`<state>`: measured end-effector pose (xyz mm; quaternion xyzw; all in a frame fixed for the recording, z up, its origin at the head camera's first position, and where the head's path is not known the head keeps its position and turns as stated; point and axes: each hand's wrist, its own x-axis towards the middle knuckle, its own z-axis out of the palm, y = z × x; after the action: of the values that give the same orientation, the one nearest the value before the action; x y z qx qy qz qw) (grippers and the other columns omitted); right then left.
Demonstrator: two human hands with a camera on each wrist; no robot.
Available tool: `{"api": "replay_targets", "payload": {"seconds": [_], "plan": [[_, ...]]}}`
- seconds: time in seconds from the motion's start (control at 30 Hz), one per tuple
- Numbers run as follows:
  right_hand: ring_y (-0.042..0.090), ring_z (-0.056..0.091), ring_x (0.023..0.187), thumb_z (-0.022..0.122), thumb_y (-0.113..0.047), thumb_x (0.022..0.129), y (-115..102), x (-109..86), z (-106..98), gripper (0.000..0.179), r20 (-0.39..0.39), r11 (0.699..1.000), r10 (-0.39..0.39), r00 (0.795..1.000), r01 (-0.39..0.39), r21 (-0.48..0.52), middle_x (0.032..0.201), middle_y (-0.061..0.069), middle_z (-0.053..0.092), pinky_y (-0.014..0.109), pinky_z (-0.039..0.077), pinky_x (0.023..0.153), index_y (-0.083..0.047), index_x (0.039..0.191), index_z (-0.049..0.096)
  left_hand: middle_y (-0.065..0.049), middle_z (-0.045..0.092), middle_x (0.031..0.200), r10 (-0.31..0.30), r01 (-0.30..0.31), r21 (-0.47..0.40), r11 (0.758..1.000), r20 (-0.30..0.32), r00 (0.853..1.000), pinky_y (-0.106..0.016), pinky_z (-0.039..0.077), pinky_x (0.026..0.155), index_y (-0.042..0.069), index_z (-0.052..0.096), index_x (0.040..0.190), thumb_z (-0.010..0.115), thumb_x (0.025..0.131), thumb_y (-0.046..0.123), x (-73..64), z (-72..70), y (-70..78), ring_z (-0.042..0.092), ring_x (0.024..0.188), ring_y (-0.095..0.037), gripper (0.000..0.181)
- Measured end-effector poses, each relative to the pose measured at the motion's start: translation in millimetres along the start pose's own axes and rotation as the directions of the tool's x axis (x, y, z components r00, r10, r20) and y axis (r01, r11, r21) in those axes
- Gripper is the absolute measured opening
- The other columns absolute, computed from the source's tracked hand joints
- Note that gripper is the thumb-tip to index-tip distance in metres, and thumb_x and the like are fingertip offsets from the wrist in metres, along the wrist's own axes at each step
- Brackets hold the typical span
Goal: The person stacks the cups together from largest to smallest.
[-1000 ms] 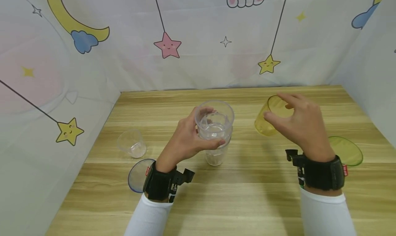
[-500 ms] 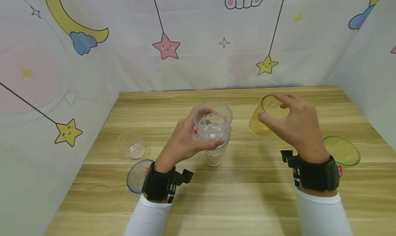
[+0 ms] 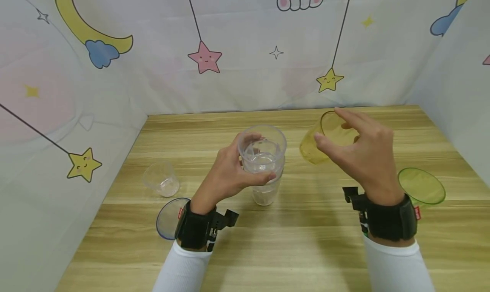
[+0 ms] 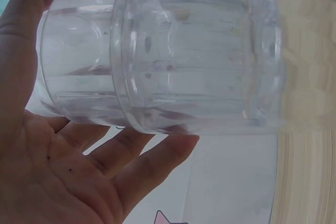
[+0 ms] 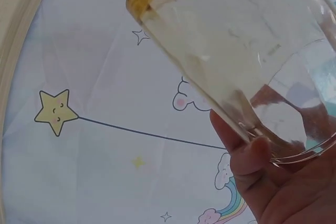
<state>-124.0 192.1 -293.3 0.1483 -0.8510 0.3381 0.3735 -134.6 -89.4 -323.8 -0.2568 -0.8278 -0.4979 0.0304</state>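
Near the middle of the table, my left hand (image 3: 229, 168) grips a stack of clear plastic cups (image 3: 263, 158) by its upper part, thumb in front and fingers behind. The left wrist view shows one clear cup (image 4: 194, 61) nested in another, upright. To the right, my right hand (image 3: 367, 149) holds a yellow transparent cup (image 3: 311, 145) by its rim, between thumb and fingers. That cup is raised over the table and tilted, its base pointing left toward the stack. A gap separates the two. In the right wrist view the yellow cup (image 5: 210, 35) appears empty.
A small clear cup (image 3: 166, 185) stands on the left of the wooden table (image 3: 291, 258). A blue-rimmed cup (image 3: 168, 219) is partly hidden by my left wrist. A green cup (image 3: 423, 188) stands beside my right wrist. Printed cloth walls (image 3: 245, 88) border the table.
My right hand has moved left with the yellow cup, bringing it nearer the clear stack, and has lifted it slightly, tilting it more. My left hand and the stack have barely moved.
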Motion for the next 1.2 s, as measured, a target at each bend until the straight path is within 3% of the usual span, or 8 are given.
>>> {"api": "replay_targets", "payload": {"seconds": [0.27, 0.9, 1.2], "plan": [[0.026, 0.068, 0.084, 0.084, -0.026, 0.072, -7.0, 0.2, -0.4, 0.056, -0.028, 0.999, 0.004, 1.0, -0.003, 0.055, 0.114, 0.012, 0.073, 0.014, 0.037, 0.057, -0.003, 0.122, 0.073, 0.005, 0.058, 0.135, 0.002, -0.002, 0.002, 1.0, -0.002, 1.0, -0.037, 0.056, 0.081, 0.019, 0.05, 0.139, 0.092, 0.072, 0.03, -1.4, -0.7, -0.2, 0.065, 0.104, -0.018, 0.08], [0.021, 0.067, 0.089, 0.086, -0.024, 0.07, -20.0, 0.8, 1.5, 0.056, -0.088, 0.992, 0.057, 0.994, -0.046, 0.122, 0.118, 0.005, 0.072, 0.016, 0.039, 0.059, -0.008, 0.122, 0.074, 0.0, 0.06, 0.135, 0.008, -0.008, 0.009, 1.0, -0.006, 1.0, -0.036, 0.056, 0.081, 0.018, 0.051, 0.137, 0.091, 0.073, 0.029, -1.0, -0.8, -0.1, 0.065, 0.102, -0.017, 0.077], [0.016, 0.065, 0.089, 0.087, -0.025, 0.069, -24.3, -0.1, -0.1, 0.057, -0.1, 0.99, 0.064, 0.993, -0.051, 0.133, 0.117, 0.004, 0.072, 0.017, 0.039, 0.061, -0.007, 0.121, 0.075, 0.005, 0.059, 0.135, 0.013, -0.013, 0.019, 1.0, 0.001, 1.0, -0.036, 0.056, 0.08, 0.019, 0.05, 0.138, 0.091, 0.074, 0.029, -0.7, -0.5, -0.1, 0.065, 0.103, -0.016, 0.077]]}}
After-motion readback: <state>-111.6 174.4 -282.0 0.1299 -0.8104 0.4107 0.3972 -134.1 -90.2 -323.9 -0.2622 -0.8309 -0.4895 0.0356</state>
